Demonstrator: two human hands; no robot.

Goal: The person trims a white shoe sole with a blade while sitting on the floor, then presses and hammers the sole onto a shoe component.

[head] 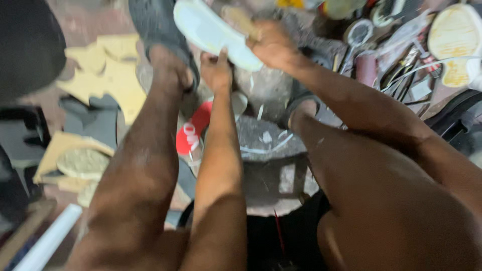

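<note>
A pale, whitish-green shoe sole (pixel 211 31) is held up in front of me, slanting from upper left to lower right. My left hand (pixel 217 69) grips its lower edge from below, thumb up against it. My right hand (pixel 271 45) holds the sole's right end from above, with a brownish tool handle (pixel 240 20) blurred under the fingers. My bare knees frame both arms, and my left foot wears a dark sandal (pixel 159 30).
A round grey stone block (pixel 271 145) strewn with white trimmings sits between my legs. A red object with white rings (pixel 193 131) lies beside it. Yellow foam offcuts (pixel 108 68) lie left, cluttered tools (pixel 401 65) and a tan sole (pixel 454 42) right.
</note>
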